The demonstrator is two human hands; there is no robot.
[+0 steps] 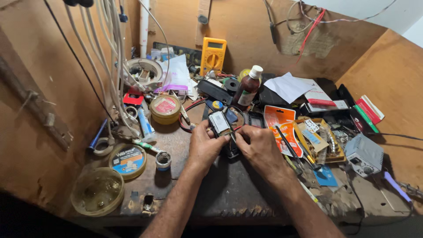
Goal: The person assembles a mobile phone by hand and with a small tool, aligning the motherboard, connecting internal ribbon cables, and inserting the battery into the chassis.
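From the head view, both bare hands meet at the centre of a cluttered wooden surface [185,145]. The left hand [205,143] has its grip pinched around a small dark device [222,125] with a white-labelled block on its open back, fingers curled under it and thumb on its near edge. The right hand [260,147] sits just beside it at 3 o'clock, its fingertips pressed together on the device's lower right edge; whether a thin tool sits between them I cannot tell. The device is raised slightly above the surface, tilted toward the person.

At 12 o'clock from the hands stands a brown bottle [247,88] with a white cap, and beyond it a yellow multimeter [213,55] leans on the back wall. At 10 o'clock lies a round yellow tin [165,108] with a red label. At 8 o'clock rest a flat yellow reel [128,159] with a blue label and, nearer the edge, a clear round container [98,191]. A small grey pot [163,161] sits just left of the left wrist. At 3 o'clock lie an orange blister card [284,125] and a wooden tray of small parts [324,141]; further right stands a grey soldering station [363,154]. White cables [110,53] hang down at 10 o'clock
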